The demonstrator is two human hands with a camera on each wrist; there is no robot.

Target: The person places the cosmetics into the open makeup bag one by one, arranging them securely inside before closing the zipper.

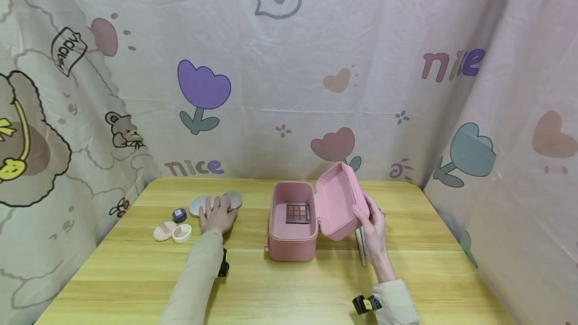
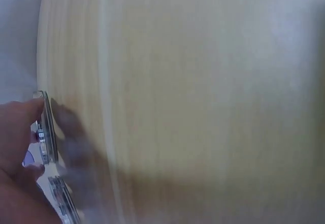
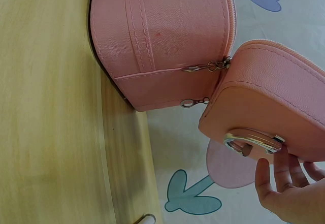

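Note:
My left hand (image 1: 218,216) is at the far left of the table, its thumb and finger at opposite edges of a flat round silvery compact (image 1: 234,198). A second silvery disc (image 1: 198,206) lies just left of it, partly under the fingers. In the left wrist view the compact (image 2: 46,130) shows edge-on between thumb and fingertip. My right hand (image 1: 374,222) grips the raised lid (image 1: 338,202) of a pink cosmetic case (image 1: 292,251), thumb on the rim and fingers on the outside near the handle (image 3: 254,140). An eyeshadow palette (image 1: 298,213) lies inside the case.
Left of the left hand are a small dark purple jar (image 1: 179,215), a powder puff (image 1: 164,230) and a round white pot (image 1: 182,233). Pale slim sticks (image 1: 360,247) lie beside the right hand. A printed curtain (image 1: 280,89) hangs behind the table.

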